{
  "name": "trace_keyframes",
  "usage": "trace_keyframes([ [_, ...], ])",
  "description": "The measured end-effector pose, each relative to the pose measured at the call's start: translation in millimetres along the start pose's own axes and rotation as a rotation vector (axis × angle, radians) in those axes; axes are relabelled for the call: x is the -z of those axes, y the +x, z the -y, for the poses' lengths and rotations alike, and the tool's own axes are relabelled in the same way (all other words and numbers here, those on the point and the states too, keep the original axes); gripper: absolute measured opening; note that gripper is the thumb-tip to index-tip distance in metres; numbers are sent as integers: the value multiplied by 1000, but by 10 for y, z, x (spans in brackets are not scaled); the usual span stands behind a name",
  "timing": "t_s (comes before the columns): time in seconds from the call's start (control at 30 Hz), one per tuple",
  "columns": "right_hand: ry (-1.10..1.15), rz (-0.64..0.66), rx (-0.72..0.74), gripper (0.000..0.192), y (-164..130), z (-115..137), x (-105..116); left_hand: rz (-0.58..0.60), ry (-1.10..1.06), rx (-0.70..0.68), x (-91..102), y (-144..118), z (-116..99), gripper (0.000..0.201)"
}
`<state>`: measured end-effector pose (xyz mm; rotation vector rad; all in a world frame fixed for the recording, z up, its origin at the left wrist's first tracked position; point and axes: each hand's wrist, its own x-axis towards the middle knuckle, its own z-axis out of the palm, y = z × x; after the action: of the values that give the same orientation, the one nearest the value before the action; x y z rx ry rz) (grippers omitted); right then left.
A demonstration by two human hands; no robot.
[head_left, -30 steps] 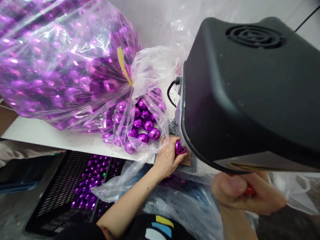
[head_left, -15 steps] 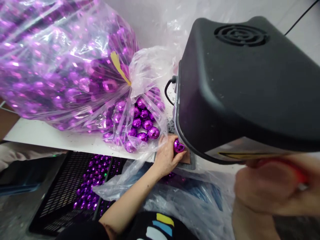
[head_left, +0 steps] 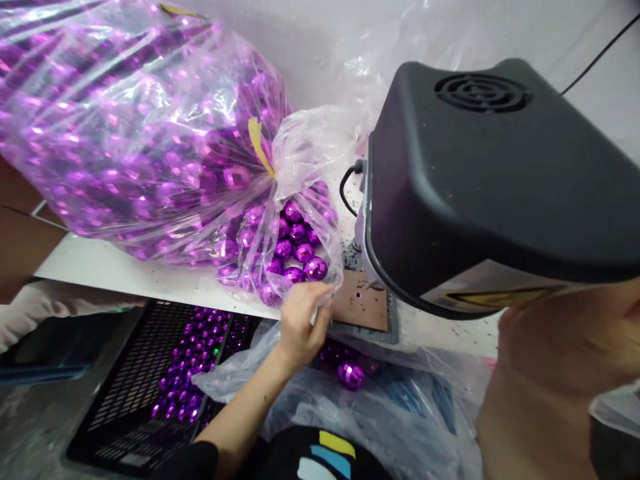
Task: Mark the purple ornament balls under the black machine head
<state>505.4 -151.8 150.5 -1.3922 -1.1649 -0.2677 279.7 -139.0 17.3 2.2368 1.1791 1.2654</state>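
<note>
1. The brown plate, with one small dark hole in it, is the landmark; it sits on a gray base below the front of the black machine. No ball shows on the plate.

2. The left hand is just left of the plate, its fingers curled and their tips toward the plate's left edge. Clear film lies about the fingertips; I cannot tell whether they pinch it.

3. The purple balls lie left of the plate and farther from the body than the left fingers, partly under the film of the clear bag. The nearest ball is just beyond the knuckles, between them and the rest of the cluster.

4. The balls are faceted and look roughly round, so I see no clear long axis to line up with.

5. A single ball shows on the body side of the plate, over the crumpled plastic; whether it rests there is unclear.

6. The right hand is well right of the plate, beside the machine's underside and blurred; its grip cannot be made out. The left hand is much the nearer to the cluster.
</note>
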Motion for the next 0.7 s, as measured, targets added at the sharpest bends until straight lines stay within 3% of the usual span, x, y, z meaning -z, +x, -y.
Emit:
trace_keyframes([
  [0.03,7,-9,10,35,6,-7,-6,-46,117,78,1,120,64,20],
  [0.07,5,-17,23,34,11,-13,-11,-20,248,170,-12,237,124,20],
  [0.17,-26,-30,51,35,23,-25,-12,243,552,359,-86,503,244,30],
  [0.27,-36,-22,62,36,29,-58,-11,385,542,397,-85,596,266,33],
  [0.37,-32,-43,118,41,51,-130,-31,353,220,437,85,550,215,36],
  [0.5,-42,-37,147,45,147,-176,-77,234,-557,631,363,363,36,40],
  [0.6,-76,48,50,44,261,-130,-132,428,-1140,795,356,194,-101,53],
  [0.7,-25,59,-13,48,355,-88,-198,508,-1357,912,153,75,-122,55],
])
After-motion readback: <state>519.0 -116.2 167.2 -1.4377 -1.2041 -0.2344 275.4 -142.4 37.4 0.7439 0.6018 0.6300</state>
